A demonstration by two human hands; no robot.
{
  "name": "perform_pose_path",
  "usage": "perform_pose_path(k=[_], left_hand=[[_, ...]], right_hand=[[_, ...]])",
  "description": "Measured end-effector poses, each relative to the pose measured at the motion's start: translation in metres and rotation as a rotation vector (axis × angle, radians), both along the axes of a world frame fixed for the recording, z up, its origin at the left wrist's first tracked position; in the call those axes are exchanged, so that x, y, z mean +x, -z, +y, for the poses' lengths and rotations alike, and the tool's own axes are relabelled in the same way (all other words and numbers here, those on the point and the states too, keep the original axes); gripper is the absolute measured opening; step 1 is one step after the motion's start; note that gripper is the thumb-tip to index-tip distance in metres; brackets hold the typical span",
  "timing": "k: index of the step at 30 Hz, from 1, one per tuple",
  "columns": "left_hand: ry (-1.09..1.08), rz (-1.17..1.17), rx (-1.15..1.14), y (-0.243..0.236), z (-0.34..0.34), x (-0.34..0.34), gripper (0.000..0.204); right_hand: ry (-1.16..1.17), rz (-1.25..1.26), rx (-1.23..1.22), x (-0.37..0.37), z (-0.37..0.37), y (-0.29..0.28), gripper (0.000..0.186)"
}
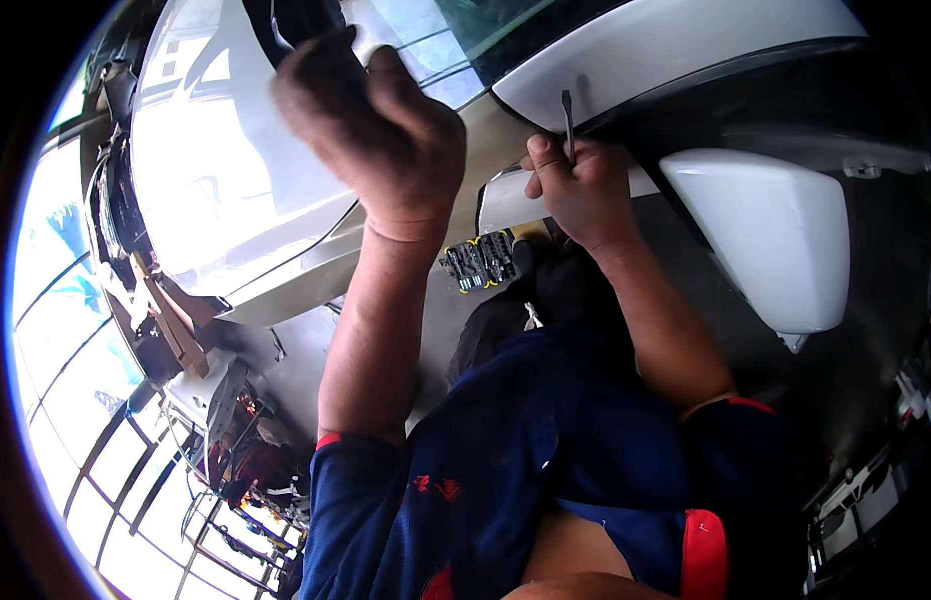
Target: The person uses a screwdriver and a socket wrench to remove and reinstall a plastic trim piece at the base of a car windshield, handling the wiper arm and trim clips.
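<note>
In my right hand (588, 190) is a flat-blade screwdriver (568, 122); its metal shaft points upward past the thumb and the handle is hidden in my closed fingers. The blade tip is near the lower edge of a white car body panel (675, 55). My left hand (375, 135) is raised at the upper left, smeared by motion with the fingers bent. Beside its fingertips is a black part (300, 18) on the white car door (210, 130). Whether the fingers touch or hold that part I cannot make out.
A tray of small tools (480, 260) with yellow edging lies on the floor by my feet. At the right, a white body part (770, 240) juts out. Cardboard pieces (170, 315) and a cluttered pile of parts (260, 450) are at the left.
</note>
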State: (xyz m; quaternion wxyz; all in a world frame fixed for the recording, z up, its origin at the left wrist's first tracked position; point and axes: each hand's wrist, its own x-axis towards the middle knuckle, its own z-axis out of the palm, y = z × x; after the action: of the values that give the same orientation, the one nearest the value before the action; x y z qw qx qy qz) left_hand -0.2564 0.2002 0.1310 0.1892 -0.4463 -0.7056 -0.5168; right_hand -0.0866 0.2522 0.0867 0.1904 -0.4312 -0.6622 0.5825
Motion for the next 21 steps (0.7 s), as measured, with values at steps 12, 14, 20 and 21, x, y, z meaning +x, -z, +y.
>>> perform_pose_path(k=[12,14,20,21], left_hand=[[-0.163,0.232,-0.266,0.028,0.055,0.005,0.030],[0.000,-0.102,-0.055,0.025,0.054,0.007,0.031],[-0.150,-0.053,0.178,-0.009,0.008,0.028,0.034],[-0.179,-0.050,0.106,-0.009,0.002,0.036,0.034]], right_hand=[[-0.171,0.022,0.176,0.010,0.007,0.015,0.031],[-0.144,0.047,0.100,0.008,0.013,0.010,0.034],[-0.122,0.064,-0.138,0.018,0.015,0.010,0.039],[-0.109,0.050,-0.109,0.020,0.011,0.014,0.035]])
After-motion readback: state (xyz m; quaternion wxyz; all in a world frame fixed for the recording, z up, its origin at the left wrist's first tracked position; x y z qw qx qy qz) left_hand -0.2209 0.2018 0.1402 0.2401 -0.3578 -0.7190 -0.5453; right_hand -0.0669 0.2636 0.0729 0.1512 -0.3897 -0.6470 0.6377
